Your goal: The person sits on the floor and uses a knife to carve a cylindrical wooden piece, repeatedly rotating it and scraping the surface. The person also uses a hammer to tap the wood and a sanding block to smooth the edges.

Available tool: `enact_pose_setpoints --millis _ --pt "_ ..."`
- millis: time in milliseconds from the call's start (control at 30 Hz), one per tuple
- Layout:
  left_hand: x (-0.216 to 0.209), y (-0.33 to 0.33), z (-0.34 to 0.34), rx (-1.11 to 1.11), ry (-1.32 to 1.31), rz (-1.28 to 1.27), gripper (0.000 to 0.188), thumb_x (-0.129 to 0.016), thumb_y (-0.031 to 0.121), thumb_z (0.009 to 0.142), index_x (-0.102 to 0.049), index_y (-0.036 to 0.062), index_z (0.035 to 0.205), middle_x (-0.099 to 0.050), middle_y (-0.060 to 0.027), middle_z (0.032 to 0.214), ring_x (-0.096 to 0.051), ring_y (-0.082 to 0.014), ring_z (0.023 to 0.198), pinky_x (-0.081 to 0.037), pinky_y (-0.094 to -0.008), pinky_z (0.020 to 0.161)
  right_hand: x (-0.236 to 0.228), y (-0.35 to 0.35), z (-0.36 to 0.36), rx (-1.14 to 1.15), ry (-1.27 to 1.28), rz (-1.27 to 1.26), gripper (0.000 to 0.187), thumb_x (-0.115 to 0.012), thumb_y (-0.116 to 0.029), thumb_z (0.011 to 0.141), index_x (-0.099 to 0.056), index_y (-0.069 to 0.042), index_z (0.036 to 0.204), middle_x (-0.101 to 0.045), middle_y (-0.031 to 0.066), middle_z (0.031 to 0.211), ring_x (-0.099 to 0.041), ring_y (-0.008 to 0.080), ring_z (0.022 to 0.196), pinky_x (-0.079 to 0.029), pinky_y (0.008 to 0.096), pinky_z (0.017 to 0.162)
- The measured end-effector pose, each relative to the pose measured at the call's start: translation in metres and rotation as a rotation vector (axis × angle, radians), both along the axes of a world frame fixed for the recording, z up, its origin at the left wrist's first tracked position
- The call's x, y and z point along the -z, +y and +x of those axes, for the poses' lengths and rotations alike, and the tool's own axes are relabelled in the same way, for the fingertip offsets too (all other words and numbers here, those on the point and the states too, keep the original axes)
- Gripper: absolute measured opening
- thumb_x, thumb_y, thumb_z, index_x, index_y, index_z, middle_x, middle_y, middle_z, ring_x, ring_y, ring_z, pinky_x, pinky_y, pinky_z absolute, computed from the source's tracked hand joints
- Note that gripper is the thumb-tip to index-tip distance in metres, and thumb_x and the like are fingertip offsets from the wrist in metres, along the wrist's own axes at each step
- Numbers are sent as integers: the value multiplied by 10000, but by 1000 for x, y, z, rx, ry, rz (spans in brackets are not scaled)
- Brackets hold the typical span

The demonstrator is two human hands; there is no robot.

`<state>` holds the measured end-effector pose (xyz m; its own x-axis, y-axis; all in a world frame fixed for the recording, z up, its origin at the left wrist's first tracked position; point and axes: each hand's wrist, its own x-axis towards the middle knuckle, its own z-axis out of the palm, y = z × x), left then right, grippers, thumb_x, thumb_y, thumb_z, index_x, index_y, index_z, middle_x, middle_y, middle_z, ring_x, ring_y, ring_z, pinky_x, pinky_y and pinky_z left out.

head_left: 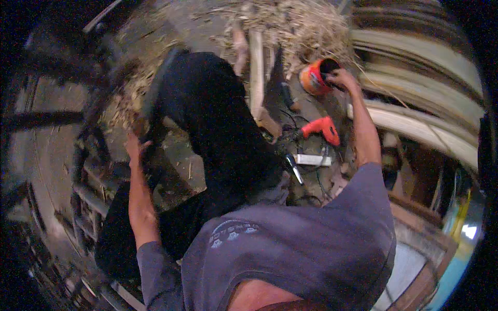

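Note:
At the far right, my right hand (342,79) is curled at the dark mouth of an orange-red tin (312,79). Its fingertips are hidden there, and whatever they pinch does not show. My left hand (137,147) is low beside my dark-trousered leg (212,103), thumb apart from the fingers. A dark, blurred shape lies just past it, and I cannot make out any contact. Below the tin sits a red power tool (322,129), perhaps a drill, with its cable nearby. Close to it are a white bar-shaped thing (313,159) and a thin silver tool (294,169).
Pale wood shavings (298,26) heap at the far side. A long wooden piece (257,72) lies beyond my leg. Curved pale strips or boards (420,78) are stacked at the right. Dark frame-like bars (91,155) stand at the left, and a wooden-edged panel (415,254) is near right.

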<state>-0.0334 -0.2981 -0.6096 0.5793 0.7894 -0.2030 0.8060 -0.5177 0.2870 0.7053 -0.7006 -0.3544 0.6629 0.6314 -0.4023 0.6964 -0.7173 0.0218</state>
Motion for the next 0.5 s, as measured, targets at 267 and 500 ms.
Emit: enact_pose_setpoints --millis 267,500 --pt "-56 -36 57 -225 39 73 963 -844 356 510 -366 34 1281 -473 -183 1246 -456 -359 1149 -400 -453 898 107 -56 140 290 637 322 532 -644 -437 768 -606 -21 1098 -636 148 1060 -617 260 926 -490 384 796" --pt "-39 -54 24 -321 -2 76 1048 -849 402 465 -331 57 1308 -444 -177 1288 -429 -382 1176 -360 -535 929 63 3 72 -193 117 -126 532 -665 -417 765 -606 -29 1124 -646 184 1008 -638 257 915 -474 358 810"
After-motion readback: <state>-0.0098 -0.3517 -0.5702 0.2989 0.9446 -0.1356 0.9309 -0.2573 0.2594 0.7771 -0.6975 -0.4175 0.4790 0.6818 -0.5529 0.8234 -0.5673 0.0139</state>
